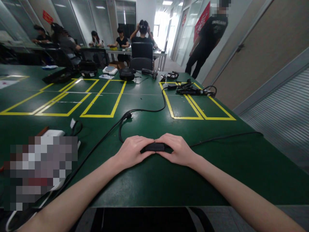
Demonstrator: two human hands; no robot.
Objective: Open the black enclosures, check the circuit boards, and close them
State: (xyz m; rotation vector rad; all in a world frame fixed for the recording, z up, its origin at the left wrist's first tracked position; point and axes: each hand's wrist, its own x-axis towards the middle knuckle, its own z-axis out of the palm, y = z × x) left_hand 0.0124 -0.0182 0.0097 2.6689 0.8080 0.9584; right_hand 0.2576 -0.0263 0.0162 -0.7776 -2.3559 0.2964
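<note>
While poised over the green table, holds a black adapter between curled left hand and right hand, near a plug.

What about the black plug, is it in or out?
Out. The plug lies loose on the table, with no socket around it.

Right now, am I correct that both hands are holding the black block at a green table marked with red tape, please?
Not quite: the head view shows yellow tape, not red. The left hand and right hand do hold the black block at the green table.
</note>
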